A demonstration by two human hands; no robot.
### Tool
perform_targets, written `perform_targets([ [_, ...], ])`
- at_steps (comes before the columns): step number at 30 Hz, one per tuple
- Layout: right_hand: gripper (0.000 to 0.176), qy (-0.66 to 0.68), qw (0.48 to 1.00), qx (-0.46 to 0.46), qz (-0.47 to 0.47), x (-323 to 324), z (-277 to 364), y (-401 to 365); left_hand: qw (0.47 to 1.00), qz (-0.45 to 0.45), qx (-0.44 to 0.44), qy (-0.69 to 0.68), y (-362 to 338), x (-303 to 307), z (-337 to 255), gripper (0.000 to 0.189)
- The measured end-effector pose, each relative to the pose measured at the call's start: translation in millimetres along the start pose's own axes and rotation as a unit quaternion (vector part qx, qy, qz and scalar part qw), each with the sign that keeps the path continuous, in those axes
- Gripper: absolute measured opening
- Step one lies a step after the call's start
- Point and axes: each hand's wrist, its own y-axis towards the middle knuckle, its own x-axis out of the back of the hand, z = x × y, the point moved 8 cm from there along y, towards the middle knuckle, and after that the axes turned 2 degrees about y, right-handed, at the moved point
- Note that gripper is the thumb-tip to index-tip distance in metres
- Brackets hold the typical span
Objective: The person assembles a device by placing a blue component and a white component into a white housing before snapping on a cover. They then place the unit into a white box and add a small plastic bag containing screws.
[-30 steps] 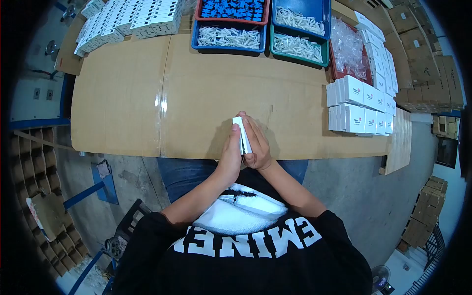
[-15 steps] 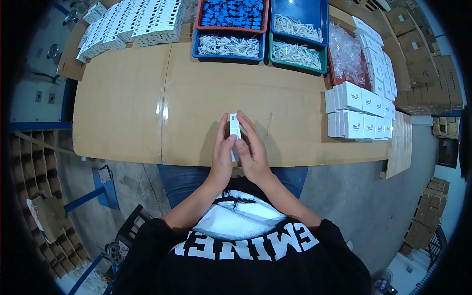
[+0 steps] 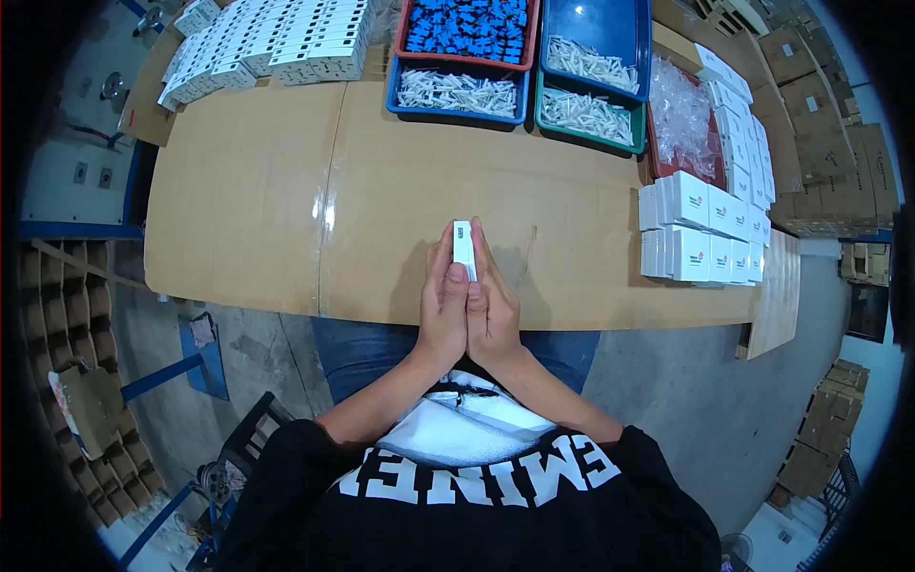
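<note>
A small white box [image 3: 463,250] stands narrow side up between my two palms, near the front edge of the cardboard-covered table [image 3: 238,210]. It has a small dark label at its far end. My left hand [image 3: 440,315] presses against its left side, thumb near the box's top. From the right, my right hand [image 3: 496,315] grips the same box, its thumb beside the left one. The palms hide the box's lower part and near end.
At the back left are stacked white boxes [image 3: 319,48]. Trays hold blue pieces [image 3: 467,29] and white sticks [image 3: 457,92]. A red tray of clear plastic bags [image 3: 681,119] sits at right, behind more stacked white boxes [image 3: 691,253].
My thumbs and palms have drawn closer together around the white box, covering its near end. The whole view has shifted slightly.
</note>
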Motion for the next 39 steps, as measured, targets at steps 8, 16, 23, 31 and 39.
perform_targets([
  [8,0.055,-0.054,0.998,0.013,-0.012,5.4,2.5,-6.5,0.999,0.029,-0.002,0.036,-4.5,-2.3,5.5,0.072],
  [16,0.052,-0.063,0.998,-0.002,-0.023,6.0,-1.1,-13.4,0.997,0.025,0.026,0.063,-7.3,-3.6,7.4,0.079],
  [23,0.053,-0.037,0.999,-0.027,-0.010,3.3,-1.4,-12.4,0.999,0.020,0.019,0.045,-8.4,-1.4,11.0,0.073],
  [31,0.055,0.172,0.982,-0.076,0.005,3.3,-10.5,-2.6,0.999,0.020,0.023,-0.034,0.5,7.6,12.0,0.071],
  [39,0.056,0.269,0.912,-0.311,-0.016,2.5,-16.0,-17.1,0.965,0.068,-0.182,0.177,0.0,4.7,-27.0,0.102],
])
